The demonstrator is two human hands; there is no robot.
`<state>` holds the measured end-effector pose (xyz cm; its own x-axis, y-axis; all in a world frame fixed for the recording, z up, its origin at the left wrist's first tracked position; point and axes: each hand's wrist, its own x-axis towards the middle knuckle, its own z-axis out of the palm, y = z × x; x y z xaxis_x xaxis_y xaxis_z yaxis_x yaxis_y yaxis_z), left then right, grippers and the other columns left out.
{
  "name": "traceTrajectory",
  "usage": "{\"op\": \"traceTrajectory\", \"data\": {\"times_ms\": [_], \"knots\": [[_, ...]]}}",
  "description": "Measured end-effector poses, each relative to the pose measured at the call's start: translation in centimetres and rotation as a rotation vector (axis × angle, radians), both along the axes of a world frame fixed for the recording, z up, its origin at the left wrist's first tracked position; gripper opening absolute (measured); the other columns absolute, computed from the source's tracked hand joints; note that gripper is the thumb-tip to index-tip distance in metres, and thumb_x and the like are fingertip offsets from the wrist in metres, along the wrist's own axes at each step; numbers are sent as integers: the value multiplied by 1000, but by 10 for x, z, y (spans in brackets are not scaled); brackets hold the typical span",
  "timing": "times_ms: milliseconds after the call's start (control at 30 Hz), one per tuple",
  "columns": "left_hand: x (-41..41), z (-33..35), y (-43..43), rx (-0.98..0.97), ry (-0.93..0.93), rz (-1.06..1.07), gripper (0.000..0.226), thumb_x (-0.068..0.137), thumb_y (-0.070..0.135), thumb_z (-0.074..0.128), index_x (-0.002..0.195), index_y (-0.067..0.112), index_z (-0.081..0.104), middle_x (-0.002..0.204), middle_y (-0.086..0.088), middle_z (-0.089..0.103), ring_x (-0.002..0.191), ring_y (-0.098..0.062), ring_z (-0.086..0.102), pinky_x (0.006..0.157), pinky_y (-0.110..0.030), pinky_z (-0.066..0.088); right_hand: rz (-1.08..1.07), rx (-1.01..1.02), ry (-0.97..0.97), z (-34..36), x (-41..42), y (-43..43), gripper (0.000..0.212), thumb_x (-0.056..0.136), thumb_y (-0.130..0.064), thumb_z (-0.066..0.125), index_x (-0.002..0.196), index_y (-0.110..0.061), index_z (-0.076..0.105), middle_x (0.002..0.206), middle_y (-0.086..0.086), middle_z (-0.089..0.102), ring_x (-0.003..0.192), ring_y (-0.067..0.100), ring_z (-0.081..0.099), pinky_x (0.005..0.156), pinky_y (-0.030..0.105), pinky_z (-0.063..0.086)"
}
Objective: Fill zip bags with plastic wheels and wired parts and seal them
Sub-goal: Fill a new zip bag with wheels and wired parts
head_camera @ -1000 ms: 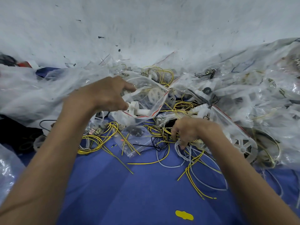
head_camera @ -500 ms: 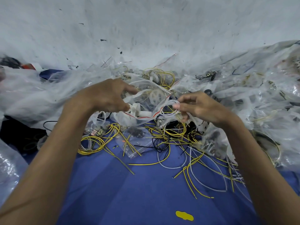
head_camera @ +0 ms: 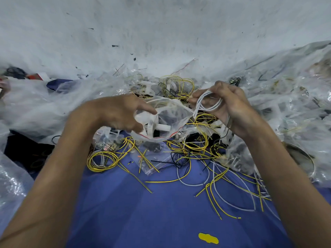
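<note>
Your right hand (head_camera: 231, 108) is rising from the wire pile (head_camera: 197, 149) to right of centre, fingers curling round a coil of white wires (head_camera: 206, 102); your left hand (head_camera: 116, 113) is pinching the zip bag (head_camera: 172, 120) open at centre. The springy coil is threatening to uncoil and snag the rim

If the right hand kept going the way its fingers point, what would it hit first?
The right hand, gripping white wires, would probably meet the zip bag in the left hand first; depth is unclear.
</note>
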<state>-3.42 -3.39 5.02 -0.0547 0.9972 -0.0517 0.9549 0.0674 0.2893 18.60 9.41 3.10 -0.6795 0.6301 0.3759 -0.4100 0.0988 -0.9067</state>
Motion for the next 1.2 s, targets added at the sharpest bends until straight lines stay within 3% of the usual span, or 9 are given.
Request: {"op": "traceTrajectory", "data": {"times_ms": [67, 167, 300, 500, 667, 833, 967, 1033, 1200], "knots": [[1, 1, -3, -43, 9, 10, 66, 78, 21, 74, 135, 39, 45, 76, 13, 63, 53, 3, 53, 53, -12, 39, -22, -36, -2, 2, 1, 1, 37, 96, -12, 43, 64, -17, 59, 74, 13, 71, 70, 28, 71, 68, 39, 57], [4, 1, -5, -47, 68, -10, 84, 73, 26, 78, 142, 41, 32, 126, 15, 49, 100, 4, 46, 84, -14, 35, -77, -53, -88, 2, -1, -1, 20, 96, -22, 47, 78, -12, 51, 69, 9, 68, 59, 20, 67, 56, 33, 56], [14, 3, -8, -66, 102, -25, 99, 72, 24, 80, 147, 40, 19, 93, 18, 50, 63, 21, 42, 58, 3, 31, -63, -28, -177, 4, -3, -7, 22, 97, -27, 41, 84, -10, 45, 65, 8, 65, 49, 17, 56, 39, 19, 41], [25, 0, 0, -39, 121, -16, 93, 77, 19, 74, 149, 33, 17, 118, 10, 49, 80, -6, 49, 61, 1, 33, 84, -40, -234, 16, -9, -26, 29, 94, -24, 32, 76, -5, 44, 68, 15, 62, 52, 21, 52, 40, 20, 37], [23, 1, 12, 570, 104, 120, 71, 79, 4, 59, 144, 15, 36, 150, -4, 37, 136, -20, 35, 111, -31, 29, 58, 117, -195, 20, -22, -47, 20, 97, -16, 36, 81, -10, 47, 85, 12, 64, 69, 18, 63, 52, 22, 45], [17, -4, 11, 285, 132, -8, 70, 80, 0, 57, 144, 20, 38, 148, -1, 38, 133, -17, 36, 95, -11, 25, -273, 548, -539, 19, -26, -54, 22, 99, -23, 41, 88, -10, 55, 92, 3, 65, 76, 10, 64, 65, 28, 51], [28, 8, 8, 764, 32, -3, 64, 68, 5, 46, 131, 12, 54, 139, 0, 50, 125, -17, 49, 103, -22, 36, -368, 844, -674, 24, -29, -61, 28, 98, -30, 40, 98, -9, 59, 94, 11, 67, 91, 24, 61, 81, 38, 46], [33, 15, 3, 762, 13, -127, 66, 61, 2, 45, 126, 10, 58, 134, 0, 55, 101, -1, 57, 90, -4, 35, -423, 966, -711, 32, -37, -65, 29, 99, -29, 37, 104, -7, 56, 102, 17, 65, 98, 30, 59, 80, 35, 43], [37, 16, -3, 581, 84, -149, 61, 70, -8, 56, 128, 10, 57, 135, -1, 54, 106, -2, 53, 84, 3, 24, -132, 1165, -1154, 47, -50, -63, 26, 99, -30, 35, 92, -15, 55, 103, 11, 63, 86, 23, 59, 70, 25, 36]]}}
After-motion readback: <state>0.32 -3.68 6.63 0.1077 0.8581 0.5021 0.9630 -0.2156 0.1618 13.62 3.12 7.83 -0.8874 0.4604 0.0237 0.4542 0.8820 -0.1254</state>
